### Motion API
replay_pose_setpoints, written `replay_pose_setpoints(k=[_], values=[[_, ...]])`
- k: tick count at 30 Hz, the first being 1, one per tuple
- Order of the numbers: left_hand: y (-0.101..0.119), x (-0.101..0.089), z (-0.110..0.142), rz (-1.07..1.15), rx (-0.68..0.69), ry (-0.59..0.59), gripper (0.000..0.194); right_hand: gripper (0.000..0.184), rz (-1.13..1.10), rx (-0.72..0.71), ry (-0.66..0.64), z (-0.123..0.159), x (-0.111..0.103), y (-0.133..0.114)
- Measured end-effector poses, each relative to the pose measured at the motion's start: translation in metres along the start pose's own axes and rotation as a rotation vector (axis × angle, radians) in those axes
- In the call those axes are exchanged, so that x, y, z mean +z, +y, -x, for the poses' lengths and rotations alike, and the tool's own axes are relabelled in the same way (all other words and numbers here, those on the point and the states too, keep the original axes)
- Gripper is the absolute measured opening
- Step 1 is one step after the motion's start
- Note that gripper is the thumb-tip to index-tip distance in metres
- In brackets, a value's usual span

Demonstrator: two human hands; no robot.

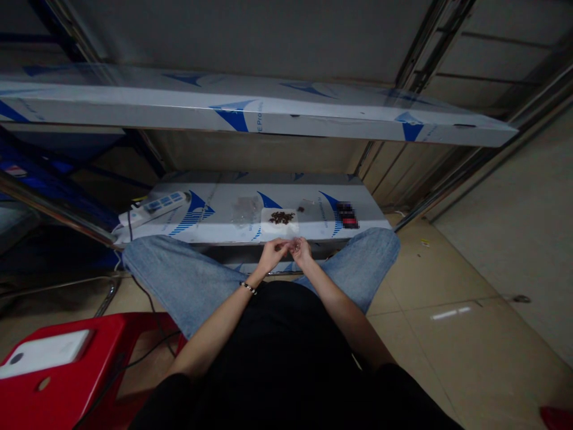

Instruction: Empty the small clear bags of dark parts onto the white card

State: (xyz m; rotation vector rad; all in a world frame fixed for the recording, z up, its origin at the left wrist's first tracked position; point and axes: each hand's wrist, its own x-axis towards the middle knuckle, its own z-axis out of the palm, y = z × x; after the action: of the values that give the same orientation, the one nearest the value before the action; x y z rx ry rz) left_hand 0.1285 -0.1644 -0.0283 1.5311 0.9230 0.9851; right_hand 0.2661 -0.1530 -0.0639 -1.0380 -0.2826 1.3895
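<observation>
My left hand [273,254] and my right hand [301,252] meet at the front edge of the metal shelf [215,233]. The fingers of both are pinched together around something small, perhaps clear, that I cannot make out. Just beyond them lies a white sheet or shallow tray [268,227] bearing a heap of small dark brown pieces [281,217]. Left of it rest clear plastic bags [246,210]. One small dark piece [301,209] sits to the right, by some clear plastic.
A white power strip [154,208] occupies the shelf's left end, and a blurred dark-and-red item [348,215] its right. Above runs an upper shelf [277,122]. On a red stool [107,340] at my left lies a white phone-like object [47,353]; a black cable [145,292] hangs nearby.
</observation>
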Motion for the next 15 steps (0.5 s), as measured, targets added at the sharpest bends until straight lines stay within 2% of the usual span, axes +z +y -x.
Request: replay_pose_setpoints(k=[3,6,10,13,15], values=[[-0.003,-0.001,0.0,-0.036,0.002,0.007,0.026,0.027,-0.089,0.102,0.09,0.001,-0.001,0.003],[-0.005,0.0,-0.001,-0.009,-0.006,0.023,0.029,0.033,-0.092,0.173,0.074,0.002,-0.002,0.004],[-0.006,-0.001,-0.002,0.187,-0.086,0.06,0.036,0.042,-0.118,0.272,0.021,0.005,-0.003,-0.001],[-0.007,-0.006,-0.003,0.339,-0.166,0.155,0.04,0.043,-0.135,0.348,-0.052,0.008,-0.002,-0.005],[-0.007,-0.012,-0.004,0.417,-0.203,0.269,0.04,0.044,-0.13,0.372,-0.103,0.009,-0.002,-0.006]])
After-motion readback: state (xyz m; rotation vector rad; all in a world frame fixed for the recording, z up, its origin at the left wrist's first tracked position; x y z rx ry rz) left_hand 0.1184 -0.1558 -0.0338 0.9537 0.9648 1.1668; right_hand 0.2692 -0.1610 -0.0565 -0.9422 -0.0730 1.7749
